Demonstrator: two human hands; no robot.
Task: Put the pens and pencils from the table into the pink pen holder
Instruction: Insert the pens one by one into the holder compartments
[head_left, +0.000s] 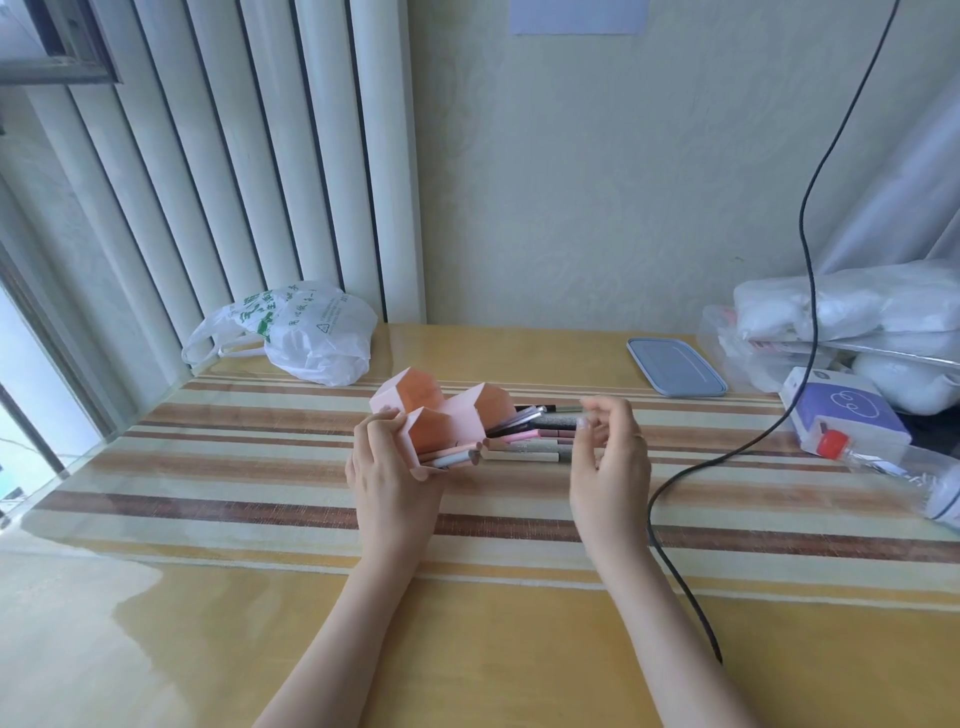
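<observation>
The pink pen holder (441, 415), made of hexagonal tubes, stands near the middle of the table, tipped toward me so its openings show. My left hand (387, 467) grips its left side. A pile of pens and pencils (530, 434) lies flat on the table just right of the holder. A grey pencil (451, 459) lies at the holder's lower front, by my left fingers. My right hand (610, 452) hovers over the right end of the pile with curled fingers, and its fingertips pinch the end of a thin pen (563, 410).
A white plastic bag (306, 332) lies at the back left. A blue-grey lid (675, 366) sits at the back right. A black cable (748, 447) loops across the right side. White packages, a purple box (841, 410) and a red-capped bottle (831, 444) crowd the right edge.
</observation>
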